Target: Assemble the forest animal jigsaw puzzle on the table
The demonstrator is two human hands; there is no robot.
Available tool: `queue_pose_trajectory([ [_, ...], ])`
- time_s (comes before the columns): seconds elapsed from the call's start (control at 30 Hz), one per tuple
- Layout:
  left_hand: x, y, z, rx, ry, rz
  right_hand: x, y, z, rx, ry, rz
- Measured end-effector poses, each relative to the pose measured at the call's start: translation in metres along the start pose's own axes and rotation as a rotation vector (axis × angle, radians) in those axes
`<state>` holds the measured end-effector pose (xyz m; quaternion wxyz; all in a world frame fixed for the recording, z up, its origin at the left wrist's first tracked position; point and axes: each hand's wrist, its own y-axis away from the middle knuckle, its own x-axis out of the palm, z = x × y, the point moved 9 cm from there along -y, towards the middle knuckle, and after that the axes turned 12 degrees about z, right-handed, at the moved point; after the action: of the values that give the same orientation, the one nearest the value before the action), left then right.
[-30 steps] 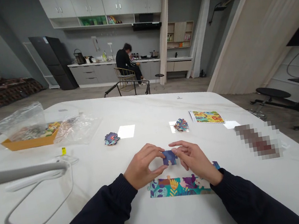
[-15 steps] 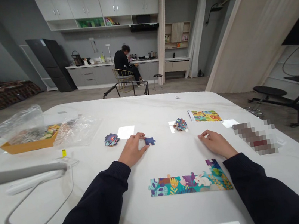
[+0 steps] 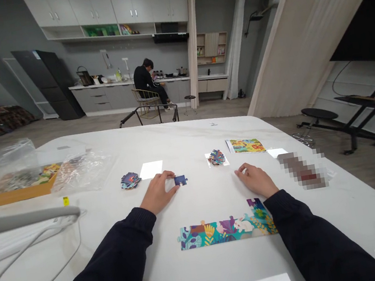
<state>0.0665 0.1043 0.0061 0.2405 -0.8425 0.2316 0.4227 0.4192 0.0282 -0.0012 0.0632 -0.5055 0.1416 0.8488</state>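
My left hand (image 3: 159, 193) has its thumb and fingers round the left edge of a dark blue puzzle piece (image 3: 180, 180) on the white table (image 3: 222, 268). To its left lies a pile of pieces (image 3: 130, 180). My right hand (image 3: 256, 180) rests on the table with its fingers curved and apart, nothing between them. Beyond and left of it is a second pile of pieces (image 3: 216, 157). Nearer to me lies a joined strip of puzzle (image 3: 223, 231) with a white rabbit; my right sleeve overlaps its right end.
An orange box (image 3: 18, 193) with plastic wrapping stands at the left. A grey cable and a pale bar lie nearer. A picture card (image 3: 247, 145) and a pixelated item (image 3: 302, 170) are on the right. Beyond the table sits a person (image 3: 147, 81).
The view has turned slightly right, so things appear further left. My left hand remains at the blue piece. My right hand still holds nothing.
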Motion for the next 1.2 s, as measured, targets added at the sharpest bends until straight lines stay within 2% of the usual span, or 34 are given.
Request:
queue_pose_trajectory([
  [0.17,0.001,0.003,0.006,-0.023,-0.01,0.004,-0.001,0.0,-0.001,0.001,-0.015,-0.005],
  [0.23,-0.01,0.007,0.011,-0.017,-0.039,-0.048,0.0,-0.001,-0.002,-0.006,-0.021,-0.001],
  [0.3,-0.032,0.014,0.017,-0.005,-0.086,-0.179,0.0,-0.001,-0.003,-0.013,-0.026,0.004],
  [0.37,-0.063,0.026,0.031,-0.041,-0.14,-0.367,0.0,-0.002,-0.003,-0.022,-0.032,0.009],
  [0.47,-0.101,0.048,0.06,-0.184,-0.236,-0.598,0.001,-0.002,-0.003,-0.033,-0.039,0.014],
  [0.53,-0.114,0.058,0.08,-0.291,-0.295,-0.656,0.001,-0.002,-0.004,-0.033,-0.037,0.014],
  [0.63,-0.114,0.063,0.105,-0.429,-0.325,-0.625,0.002,-0.003,-0.005,-0.025,-0.023,0.019],
  [0.7,-0.109,0.06,0.113,-0.454,-0.31,-0.568,0.002,-0.004,-0.006,-0.028,-0.018,0.021],
  [0.83,-0.103,0.056,0.108,-0.413,-0.31,-0.508,0.003,-0.006,-0.007,-0.039,-0.015,0.019],
  [1.0,-0.102,0.062,0.108,-0.49,-0.331,-0.474,0.003,-0.005,-0.007,-0.04,-0.016,0.016],
  [1.2,-0.105,0.068,0.108,-0.539,-0.285,-0.492,0.002,-0.005,-0.007,-0.045,-0.015,0.005],
])
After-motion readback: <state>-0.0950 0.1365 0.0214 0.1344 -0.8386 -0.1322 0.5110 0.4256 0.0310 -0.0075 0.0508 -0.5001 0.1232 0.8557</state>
